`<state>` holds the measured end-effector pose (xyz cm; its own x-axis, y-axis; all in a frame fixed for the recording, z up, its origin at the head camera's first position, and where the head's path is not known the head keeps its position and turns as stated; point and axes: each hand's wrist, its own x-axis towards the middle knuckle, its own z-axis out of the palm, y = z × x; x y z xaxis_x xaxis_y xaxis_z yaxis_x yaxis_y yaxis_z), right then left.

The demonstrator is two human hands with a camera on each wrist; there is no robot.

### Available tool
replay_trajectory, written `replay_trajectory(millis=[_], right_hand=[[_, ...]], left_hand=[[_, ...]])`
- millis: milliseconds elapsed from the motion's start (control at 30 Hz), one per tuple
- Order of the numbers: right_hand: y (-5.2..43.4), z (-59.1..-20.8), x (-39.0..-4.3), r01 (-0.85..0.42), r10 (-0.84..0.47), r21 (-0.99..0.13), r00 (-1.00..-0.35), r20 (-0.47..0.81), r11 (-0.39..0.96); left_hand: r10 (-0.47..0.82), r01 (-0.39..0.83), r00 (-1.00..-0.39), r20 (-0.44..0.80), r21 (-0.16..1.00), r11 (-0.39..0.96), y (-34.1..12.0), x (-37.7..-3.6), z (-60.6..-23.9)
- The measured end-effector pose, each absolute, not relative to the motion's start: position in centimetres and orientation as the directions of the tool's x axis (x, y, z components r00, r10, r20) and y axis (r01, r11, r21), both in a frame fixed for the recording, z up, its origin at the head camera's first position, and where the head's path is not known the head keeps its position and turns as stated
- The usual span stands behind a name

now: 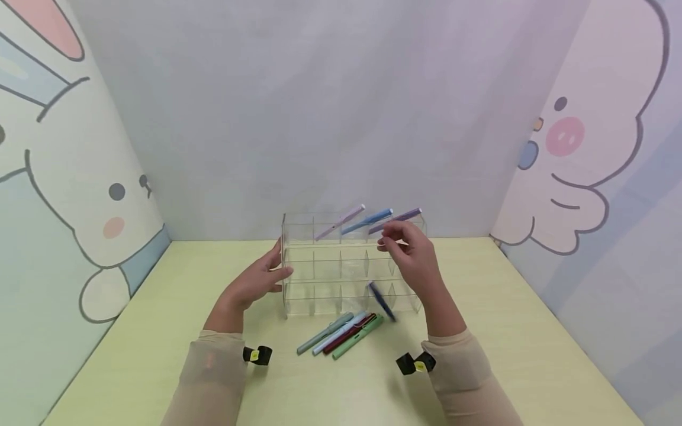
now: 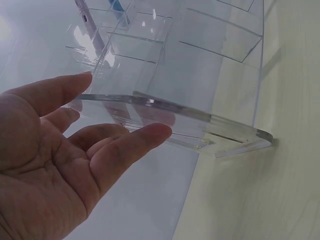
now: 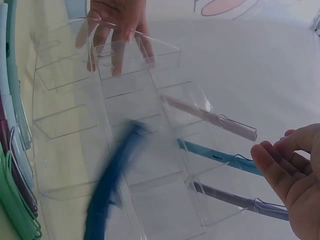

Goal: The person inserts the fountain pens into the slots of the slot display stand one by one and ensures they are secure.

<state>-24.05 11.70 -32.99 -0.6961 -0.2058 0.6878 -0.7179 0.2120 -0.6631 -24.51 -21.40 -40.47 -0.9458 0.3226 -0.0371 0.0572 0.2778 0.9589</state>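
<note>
A clear acrylic pen organizer (image 1: 326, 271) with tiered compartments stands on the table. A lilac pen (image 1: 341, 222), a blue pen (image 1: 367, 220) and a purple pen (image 1: 396, 220) slant in its top row. My left hand (image 1: 257, 279) rests at the organizer's left side, its fingers (image 2: 132, 145) fairly straight near the side panel. By the purple pen, my right hand (image 1: 412, 251) hangs with loosely bent fingers and nothing visible in its grasp. A dark blue pen (image 1: 381, 302), blurred and tilted, is at the bottom row's front, apart from the right hand.
In front of the organizer several pens lie side by side: a grey-green pen (image 1: 325, 333), a light blue pen (image 1: 340, 333), a dark red pen (image 1: 348, 334) and a green pen (image 1: 358, 337). A grey backdrop (image 1: 341, 118) rises behind the table.
</note>
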Motion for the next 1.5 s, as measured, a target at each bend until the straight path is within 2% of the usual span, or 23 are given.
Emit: replay_trajectory(millis=[233,400,533,667,800,933,1033,1233,1367,1500], right_hand=[[12.4,-34.0,-24.9,-0.702,-0.293,-0.648,-0.712,0.638,0.297],[13.6,-33.6,-24.5,-0.661,-0.407,-0.618,-0.75,0.521,0.426],[14.8,-33.6,-22.7,-0.65,-0.582,-0.548,-0.745,0.326,0.526],[15.7,-35.4,-20.2,-0.632,-0.702,-0.475,-0.711,0.041,0.612],[16.3,-37.9,-17.1,-0.572,-0.655,-0.344,-0.724,-0.215,0.745],[17.0,-40.0,-14.6,-0.487,-0.529,-0.208,-0.769,-0.359,0.849],[17.2,-41.2,-14.0,-0.473,-0.494,-0.156,-0.773,-0.398,0.867],[17.5,-42.4,-14.4,-0.531,-0.532,-0.113,-0.763,-0.368,0.84],[17.9,-41.5,-15.2,-0.536,-0.558,-0.163,-0.765,-0.321,0.828],[18.0,-39.5,-16.1,-0.51,-0.577,-0.279,-0.764,-0.287,0.814]], left_hand=[[0.322,0.06,-0.946,-0.036,0.957,0.284,-21.8,-24.2,-40.0],[0.331,0.075,-0.943,-0.019,0.96,0.268,-21.7,-24.1,-39.8],[0.345,0.078,-0.938,-0.017,0.963,0.258,-21.3,-24.0,-40.0],[0.346,0.074,-0.938,-0.02,0.963,0.258,-21.0,-23.9,-40.2],[0.346,0.075,-0.938,-0.021,0.962,0.261,-21.1,-23.9,-40.1],[0.342,0.075,-0.939,-0.023,0.959,0.272,-21.4,-24.1,-40.0],[0.342,0.07,-0.939,-0.028,0.96,0.27,-21.6,-24.0,-39.8],[0.345,0.06,-0.938,-0.033,0.965,0.255,-21.7,-23.9,-40.0],[0.336,0.054,-0.941,-0.037,0.965,0.258,-21.6,-24.1,-40.5],[0.331,0.058,-0.943,-0.035,0.962,0.268,-21.4,-24.1,-40.2]])
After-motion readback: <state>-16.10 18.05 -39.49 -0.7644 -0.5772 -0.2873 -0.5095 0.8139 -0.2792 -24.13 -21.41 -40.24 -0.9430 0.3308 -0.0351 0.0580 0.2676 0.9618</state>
